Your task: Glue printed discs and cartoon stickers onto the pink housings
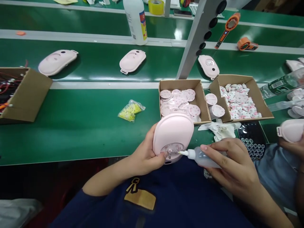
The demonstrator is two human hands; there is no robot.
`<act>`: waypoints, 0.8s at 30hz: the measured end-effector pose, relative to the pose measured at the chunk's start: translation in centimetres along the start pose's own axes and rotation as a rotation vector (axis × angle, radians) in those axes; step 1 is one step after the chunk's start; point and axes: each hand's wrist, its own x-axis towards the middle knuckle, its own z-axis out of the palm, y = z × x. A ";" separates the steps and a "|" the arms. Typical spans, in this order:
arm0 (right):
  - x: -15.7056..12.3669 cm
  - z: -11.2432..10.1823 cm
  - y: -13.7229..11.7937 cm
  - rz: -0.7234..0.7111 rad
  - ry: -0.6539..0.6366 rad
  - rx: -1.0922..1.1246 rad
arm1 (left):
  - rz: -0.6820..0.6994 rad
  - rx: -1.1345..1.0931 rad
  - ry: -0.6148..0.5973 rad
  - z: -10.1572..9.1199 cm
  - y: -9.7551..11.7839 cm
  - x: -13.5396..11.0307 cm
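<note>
In my left hand [148,155] is a pale pink oval plastic case [174,131], held up in front of my chest. The thumb lies beside a round patterned disc [173,148] set in the lower part of the case. My right hand [234,161] is wrapped round a small translucent squeeze bottle [205,157] with a white needle nozzle. Its thin tip points left and reaches the disc; whether it touches cannot be made out. Behind the case stands a cardboard box of round patterned discs [180,98].
Further right are a cardboard box of small white figure pieces [242,101] and a crumpled white cloth [220,129]. A bag of yellow pieces [131,110] lies left. Pink cases [133,60] rest on the green belt behind. A grey post [198,34] rises there. A co-worker's hand [293,145] holds another case.
</note>
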 end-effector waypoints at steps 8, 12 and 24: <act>-0.3 -0.3 0.3 -0.006 -0.054 -0.051 | -0.051 -0.005 0.018 0.3 0.8 -0.1; -0.2 -0.5 0.2 0.007 -0.050 -0.054 | -0.013 0.030 0.002 0.0 0.8 -0.2; 0.1 -0.7 0.0 -0.013 -0.068 -0.053 | -0.051 0.006 0.009 0.1 1.0 -0.1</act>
